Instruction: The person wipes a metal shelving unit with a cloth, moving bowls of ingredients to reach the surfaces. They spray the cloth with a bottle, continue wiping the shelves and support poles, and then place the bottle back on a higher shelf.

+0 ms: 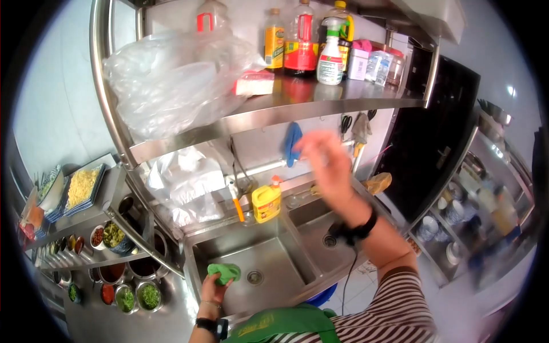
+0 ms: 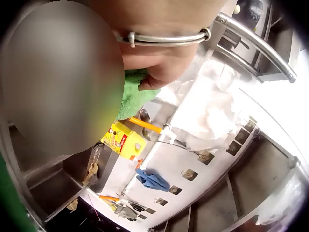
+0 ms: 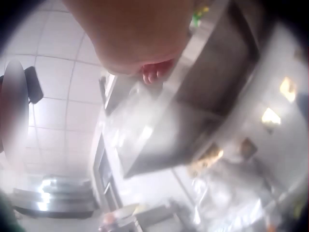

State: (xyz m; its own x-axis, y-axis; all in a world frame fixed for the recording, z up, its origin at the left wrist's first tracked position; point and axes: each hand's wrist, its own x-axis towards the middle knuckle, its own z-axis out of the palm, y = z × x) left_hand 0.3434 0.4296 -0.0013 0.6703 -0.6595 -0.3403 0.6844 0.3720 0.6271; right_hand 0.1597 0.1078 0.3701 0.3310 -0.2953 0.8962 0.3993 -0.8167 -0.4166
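A folded green cloth [image 1: 224,273] is gripped in my left hand [image 1: 213,289], over the near left part of the left sink basin [image 1: 266,254]. In the left wrist view, my thumb and palm press against the cloth [image 2: 131,99], while a grey blur covers part of the hand. My right hand [image 1: 330,164] is raised above the right basin [image 1: 311,228], blurred, with nothing seen in it. Behind it a blue cloth [image 1: 293,144] hangs on the wall, close to its fingers in the head view. The right wrist view shows bent fingertips [image 3: 152,75] below the palm.
A yellow bottle [image 1: 266,203] stands behind the sink beside an orange-handled tap [image 1: 237,207]. Overhead, a steel shelf [image 1: 280,113] carries bottles and a large plastic bag [image 1: 171,86]. Bowls of chopped greens [image 1: 150,296] stand at left, a dish rack [image 1: 457,211] at right.
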